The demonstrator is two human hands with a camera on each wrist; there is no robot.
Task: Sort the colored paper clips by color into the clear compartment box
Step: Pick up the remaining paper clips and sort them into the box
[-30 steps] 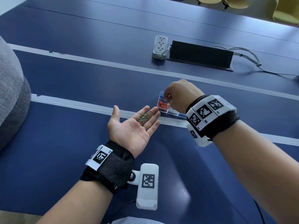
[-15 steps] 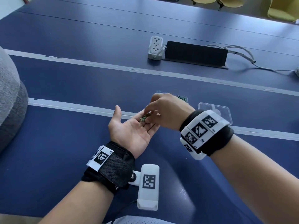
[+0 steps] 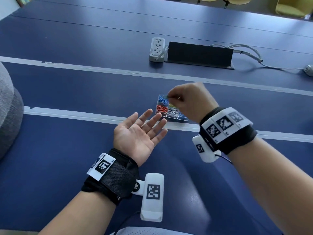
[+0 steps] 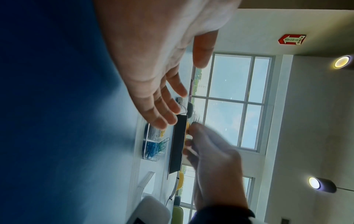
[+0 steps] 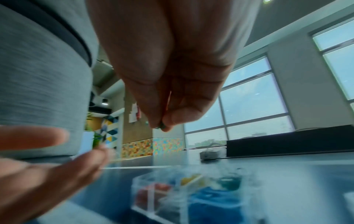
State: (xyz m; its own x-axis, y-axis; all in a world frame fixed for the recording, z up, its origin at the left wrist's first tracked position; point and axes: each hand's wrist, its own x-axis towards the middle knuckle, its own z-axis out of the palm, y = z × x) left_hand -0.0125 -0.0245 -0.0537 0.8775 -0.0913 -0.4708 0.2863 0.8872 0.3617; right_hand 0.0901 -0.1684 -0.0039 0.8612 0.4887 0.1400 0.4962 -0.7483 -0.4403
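The clear compartment box (image 3: 184, 119) sits on the blue table just beyond my left fingertips. It holds blue clips (image 3: 162, 99), red clips (image 3: 161, 108), white clips (image 3: 173, 113) and some yellow ones. My right hand (image 3: 169, 97) hovers over the box's far side and pinches a green paper clip (image 3: 167, 96) between thumb and fingertips; the right wrist view shows the green clip (image 5: 161, 127) at the pinch above the blurred box (image 5: 145, 195). My left hand (image 3: 147, 122) lies palm up, fingers straight, with nothing on it. Green clips (image 4: 162, 144) lie in one far compartment.
A white power strip (image 3: 157, 49) and a black cable cover (image 3: 199, 54) with grey cables (image 3: 245, 53) lie further back. A grey cushion (image 3: 8, 107) is at the left edge. White tape lines (image 3: 76, 113) cross the table. A clear lid (image 4: 147, 180) lies beside the box.
My right hand came to the left palm, took the green clips from it, and has moved back over the box. The left palm is now bare.
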